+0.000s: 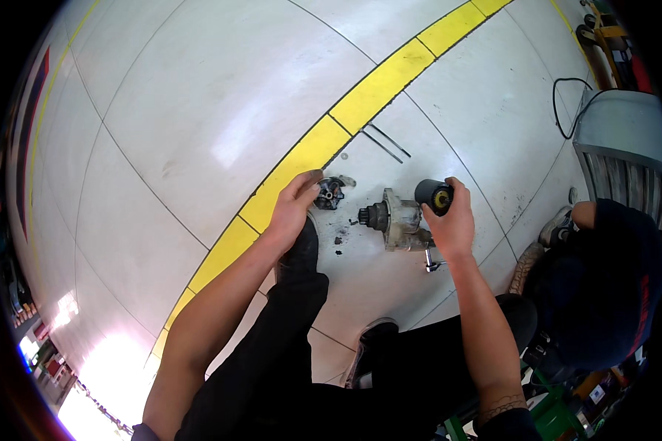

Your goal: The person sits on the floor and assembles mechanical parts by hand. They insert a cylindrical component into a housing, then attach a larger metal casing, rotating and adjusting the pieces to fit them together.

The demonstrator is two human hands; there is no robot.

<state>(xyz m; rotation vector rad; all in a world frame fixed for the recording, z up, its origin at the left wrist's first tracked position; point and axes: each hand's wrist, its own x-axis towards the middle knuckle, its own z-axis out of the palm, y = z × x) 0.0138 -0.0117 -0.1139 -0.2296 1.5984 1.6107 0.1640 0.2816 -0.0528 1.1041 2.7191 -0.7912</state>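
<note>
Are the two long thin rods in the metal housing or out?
Out: both rods lie on the floor near the yellow stripe, with bare floor between them and the metal housing.

Floor: off-white, thin dark grid. Stripe: yellow, dark-edged. Cylinder: dark grey, yellowish end ring. Housing: grimy grey-beige, dark nose. Round part: mostly black, grey bits. Rods: dark grey. Trousers: black.

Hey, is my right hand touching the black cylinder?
Touching. The head view shows the right hand gripping the black cylinder between thumb and fingers.
</note>
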